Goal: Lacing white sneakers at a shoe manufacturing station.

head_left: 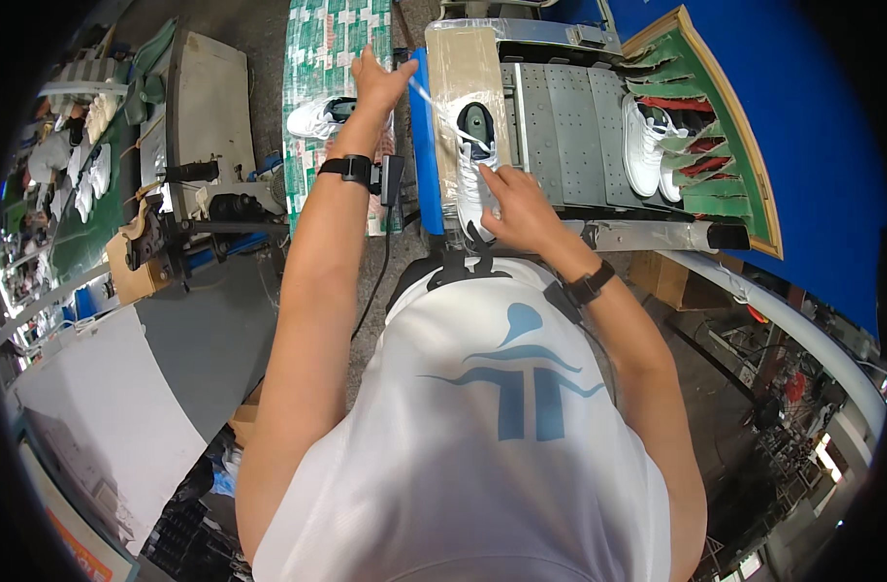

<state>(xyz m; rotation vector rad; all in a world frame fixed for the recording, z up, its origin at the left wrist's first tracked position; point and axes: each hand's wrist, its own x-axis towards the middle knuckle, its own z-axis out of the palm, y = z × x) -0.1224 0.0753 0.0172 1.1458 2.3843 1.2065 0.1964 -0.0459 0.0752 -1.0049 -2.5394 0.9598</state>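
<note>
A white sneaker (470,184) with a dark lining sits lengthwise in front of me on a tan board (443,73), heel away from me. My right hand (523,209) is at its right side, with bent fingers gripping the lace area near the toe. To the sneaker's left, my left hand (377,87) is raised above a green-and-white taped surface. A thin, blurred white shoelace (421,90) runs from its fingertips toward the sneaker; the pinch itself is not sharp. Another white sneaker (315,118) lies on that taped surface, partly behind my left forearm.
A grey slatted conveyor (560,126) extends right, carrying a pair of white sneakers (642,145) beside a wood-framed opening with torn green strips (725,184). A blue edge strip (424,145) borders the board. A dark cable (373,291) hangs from my left wrist. Machinery stands at left.
</note>
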